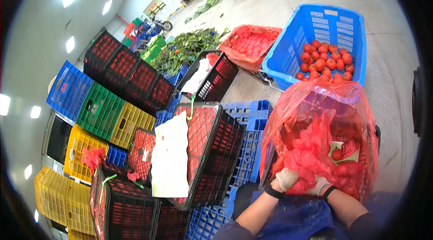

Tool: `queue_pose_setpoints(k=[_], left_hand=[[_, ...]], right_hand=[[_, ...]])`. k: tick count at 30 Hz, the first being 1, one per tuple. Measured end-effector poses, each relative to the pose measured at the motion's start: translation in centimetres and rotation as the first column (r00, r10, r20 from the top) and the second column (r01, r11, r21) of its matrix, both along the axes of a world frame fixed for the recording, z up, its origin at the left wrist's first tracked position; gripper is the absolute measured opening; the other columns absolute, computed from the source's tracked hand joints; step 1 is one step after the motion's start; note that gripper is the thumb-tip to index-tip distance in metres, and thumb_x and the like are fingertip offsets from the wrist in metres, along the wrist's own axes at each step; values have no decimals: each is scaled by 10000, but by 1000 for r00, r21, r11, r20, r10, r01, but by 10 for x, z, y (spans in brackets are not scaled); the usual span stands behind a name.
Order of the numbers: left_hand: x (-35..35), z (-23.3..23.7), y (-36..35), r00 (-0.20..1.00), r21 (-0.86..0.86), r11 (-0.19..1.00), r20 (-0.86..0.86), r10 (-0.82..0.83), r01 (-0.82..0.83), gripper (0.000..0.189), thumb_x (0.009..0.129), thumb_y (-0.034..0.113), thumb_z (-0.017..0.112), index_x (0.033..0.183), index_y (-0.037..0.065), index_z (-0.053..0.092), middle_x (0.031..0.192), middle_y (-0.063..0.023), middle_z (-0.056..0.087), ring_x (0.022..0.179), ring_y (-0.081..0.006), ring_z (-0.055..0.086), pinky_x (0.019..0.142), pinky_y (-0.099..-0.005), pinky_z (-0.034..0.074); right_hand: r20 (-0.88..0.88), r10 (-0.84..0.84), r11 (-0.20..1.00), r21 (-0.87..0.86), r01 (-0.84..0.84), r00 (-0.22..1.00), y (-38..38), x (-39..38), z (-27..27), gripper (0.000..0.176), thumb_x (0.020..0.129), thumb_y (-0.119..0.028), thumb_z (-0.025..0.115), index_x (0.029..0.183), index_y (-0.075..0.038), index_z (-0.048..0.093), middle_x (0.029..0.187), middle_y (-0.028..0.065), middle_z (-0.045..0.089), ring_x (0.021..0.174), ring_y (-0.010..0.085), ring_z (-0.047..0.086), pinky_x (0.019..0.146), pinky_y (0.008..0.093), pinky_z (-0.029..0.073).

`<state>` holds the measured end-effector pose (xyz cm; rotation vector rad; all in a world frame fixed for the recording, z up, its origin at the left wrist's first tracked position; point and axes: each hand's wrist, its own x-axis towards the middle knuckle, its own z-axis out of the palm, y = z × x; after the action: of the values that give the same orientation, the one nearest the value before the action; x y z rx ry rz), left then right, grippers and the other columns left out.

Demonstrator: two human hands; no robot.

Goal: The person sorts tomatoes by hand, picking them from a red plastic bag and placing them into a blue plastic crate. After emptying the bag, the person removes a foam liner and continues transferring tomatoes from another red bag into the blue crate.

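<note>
Both of my hands wear pale gloves and are inside a crate lined with a red plastic bag. My left hand is closed around crumpled red plastic film. Beside it, my right hand touches the lower edge of the same film, its fingers partly hidden under it. Right of the film, one tomato lies on a piece of greenish paper, with more tomatoes below it under red film. Just beyond the bag, a blue crate holds several loose tomatoes.
Stacked black crates with a white sheet stand on blue pallets to the left. Green and yellow crates are further left. A red-lined crate, a black crate and a leafy pile lie ahead.
</note>
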<state>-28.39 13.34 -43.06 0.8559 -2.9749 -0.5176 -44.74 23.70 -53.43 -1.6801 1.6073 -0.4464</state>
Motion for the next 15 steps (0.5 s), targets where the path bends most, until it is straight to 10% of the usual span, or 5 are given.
queue_pose_setpoints(k=[1,5,9,13,15], left_hand=[[-2,22,-2,953,155,984,301,33,-83,278,841,148,505,1056,56,654,1043,-181,653,982,-322,639,824,-392,530],[11,-5,2,979,-40,990,149,142,-137,217,815,124,519,919,28,683,945,-172,671,942,-330,648,810,-404,529],[25,-70,6,982,26,983,50,182,-183,405,862,125,475,1258,63,535,1290,-185,524,1256,-284,464,1074,-399,354],[27,-54,13,971,-302,950,188,145,-84,419,854,101,463,1264,36,520,1307,-189,514,1252,-306,461,1073,-414,353],[39,-44,9,936,30,938,-64,346,-344,417,861,103,458,1268,37,515,1296,-177,526,1230,-324,476,1063,-426,365]], right_hand=[[-162,105,993,-29,-111,981,1,7,3,470,771,-425,594,1140,-135,621,1148,117,640,1025,313,613,932,397,474],[-267,140,963,261,-69,953,-13,2,14,605,721,-363,715,1221,-97,503,1186,241,567,1072,384,585,915,440,485],[-346,70,942,332,52,936,-10,-5,11,395,754,-276,688,1092,-92,600,1064,197,645,969,370,635,828,444,520],[-263,-77,997,-12,76,962,-10,-12,-34,262,826,-174,555,1072,-134,636,1029,172,663,927,320,648,803,422,524],[-114,-10,999,-51,5,993,-16,-34,-93,406,825,-194,583,1209,-69,550,1002,187,665,958,311,639,851,410,496]])
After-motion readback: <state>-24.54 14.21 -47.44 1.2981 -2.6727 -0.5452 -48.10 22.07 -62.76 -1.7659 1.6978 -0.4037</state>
